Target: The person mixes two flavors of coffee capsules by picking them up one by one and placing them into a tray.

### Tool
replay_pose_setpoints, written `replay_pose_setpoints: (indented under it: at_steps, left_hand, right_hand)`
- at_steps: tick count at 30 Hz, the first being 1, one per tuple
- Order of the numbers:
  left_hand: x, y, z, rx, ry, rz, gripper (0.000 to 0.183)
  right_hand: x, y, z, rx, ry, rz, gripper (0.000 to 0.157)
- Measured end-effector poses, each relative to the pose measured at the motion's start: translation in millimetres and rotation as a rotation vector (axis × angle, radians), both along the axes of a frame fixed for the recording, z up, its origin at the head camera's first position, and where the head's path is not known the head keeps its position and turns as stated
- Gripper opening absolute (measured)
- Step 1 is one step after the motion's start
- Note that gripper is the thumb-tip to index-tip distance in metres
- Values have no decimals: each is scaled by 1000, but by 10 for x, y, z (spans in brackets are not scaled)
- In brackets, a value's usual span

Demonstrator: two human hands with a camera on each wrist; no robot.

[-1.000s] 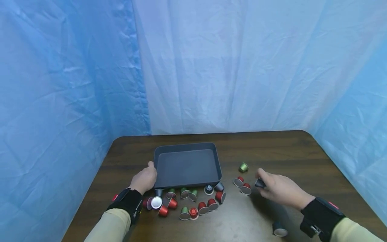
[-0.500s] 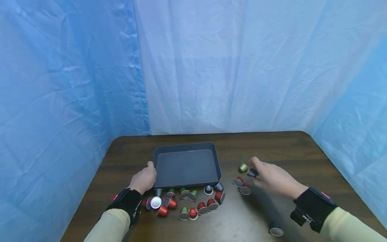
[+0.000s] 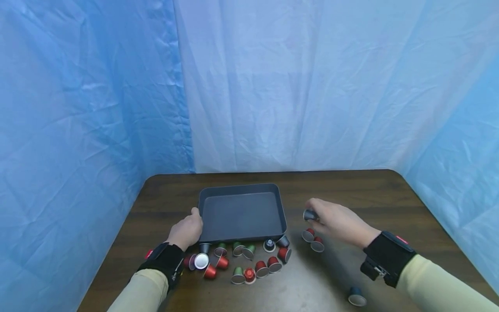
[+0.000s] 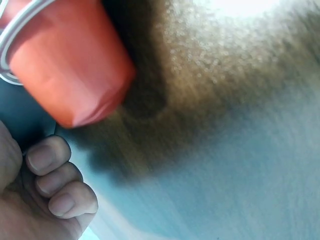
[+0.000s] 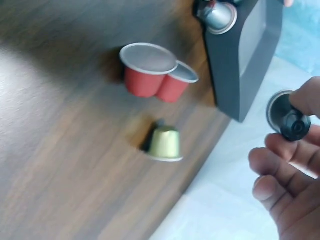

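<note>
My right hand [image 3: 340,222] pinches a dark coffee capsule [image 3: 309,215] above the table, right of the dark grey tray [image 3: 242,213]. The right wrist view shows this capsule between thumb and forefinger, the other fingers bent loosely. A green capsule [image 5: 165,142] appears there on the wood, near two red capsules [image 5: 144,82]; in the head view my hand hides the green one. My left hand [image 3: 186,229] grips the tray's left rim. In the left wrist view its fingers [image 4: 59,179] are curled beside the dark tray wall, close to a red capsule [image 4: 72,62].
Several red, green, dark and purple capsules [image 3: 261,269] lie in front of the tray. A lone dark blue capsule [image 3: 356,296] lies near the table's front right. Blue and white sheets [image 3: 249,86] hang behind the brown table [image 3: 351,186].
My right hand has moved left with the dark capsule, toward the tray, passing in front of the green capsule. My left hand and the tray have stayed in place.
</note>
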State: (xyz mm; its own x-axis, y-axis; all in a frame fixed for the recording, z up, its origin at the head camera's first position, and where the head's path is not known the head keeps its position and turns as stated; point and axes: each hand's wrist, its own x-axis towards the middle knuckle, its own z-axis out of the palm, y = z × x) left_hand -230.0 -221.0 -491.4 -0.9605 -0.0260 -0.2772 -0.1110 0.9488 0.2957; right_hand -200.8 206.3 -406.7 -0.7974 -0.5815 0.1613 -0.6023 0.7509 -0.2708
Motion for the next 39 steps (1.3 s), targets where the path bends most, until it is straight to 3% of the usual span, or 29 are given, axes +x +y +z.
replay_pose_setpoints:
  at_steps: [9,22,29,39]
  left_hand:
    - [16,18,-10,-3,8,3,54]
    - [14,35,-12,-17,30,-9,48]
    - [18,35,-14,-14,8,7,54]
    - [14,38,-25,-20,44,-5,48]
  right_hand:
    - [-101,-337,16,26,-35,16,30]
    - [-251,-737,-184,130,14,142,22]
    - [-327,-822,-277,196,-1,188,17]
    - [-402,-828,-372,246,-86,172,20]
